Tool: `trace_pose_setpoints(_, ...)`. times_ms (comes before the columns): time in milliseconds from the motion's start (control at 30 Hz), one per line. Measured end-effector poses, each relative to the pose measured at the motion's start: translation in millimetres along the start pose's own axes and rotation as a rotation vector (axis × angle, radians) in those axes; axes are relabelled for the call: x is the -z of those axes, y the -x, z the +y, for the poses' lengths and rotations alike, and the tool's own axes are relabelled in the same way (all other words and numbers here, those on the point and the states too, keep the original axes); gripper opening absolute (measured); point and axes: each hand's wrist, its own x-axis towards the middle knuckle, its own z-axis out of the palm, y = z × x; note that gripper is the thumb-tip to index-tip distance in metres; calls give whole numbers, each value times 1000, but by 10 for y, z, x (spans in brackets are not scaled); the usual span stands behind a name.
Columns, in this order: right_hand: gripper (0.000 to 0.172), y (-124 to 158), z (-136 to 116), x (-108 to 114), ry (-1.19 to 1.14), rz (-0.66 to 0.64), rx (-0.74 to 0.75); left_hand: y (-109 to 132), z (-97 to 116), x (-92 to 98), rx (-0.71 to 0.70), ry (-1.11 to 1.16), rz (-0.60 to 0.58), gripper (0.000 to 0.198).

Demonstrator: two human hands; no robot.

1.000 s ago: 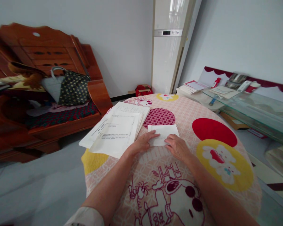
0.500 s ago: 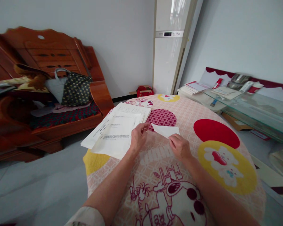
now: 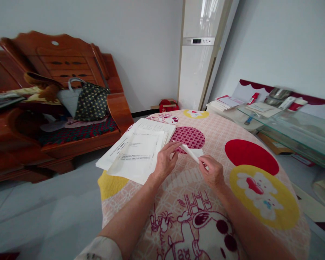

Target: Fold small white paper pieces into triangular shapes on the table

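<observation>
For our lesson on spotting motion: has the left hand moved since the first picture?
Yes, upward in view: the left hand now overlaps the lower left edge of the purple circle.

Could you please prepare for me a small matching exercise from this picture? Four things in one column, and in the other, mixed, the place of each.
Things:
1. white folded paper
2. stack of printed sheets
3. dark patterned bag
4. floor-standing air conditioner

Places:
A. on the wooden sofa
B. standing upright near the wall
C. held in the right hand
D. lying on the tablecloth

Right pairs: 1-C, 2-D, 3-A, 4-B
</observation>
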Motion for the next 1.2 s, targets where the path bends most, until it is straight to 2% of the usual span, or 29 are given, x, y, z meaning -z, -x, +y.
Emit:
trace_pose_setpoints(433, 24, -4, -21, 8, 8, -4, -33, -9, 20, 22, -60, -103, 42, 27)
trace_pose_setpoints(933, 24, -9, -32, 24, 39, 52, -32, 6, 21, 32, -102, -68, 86, 18)
trace_pose_setpoints(1200, 25, -7, -47, 28, 54, 89, 6, -1, 81, 73, -104, -88, 70, 11)
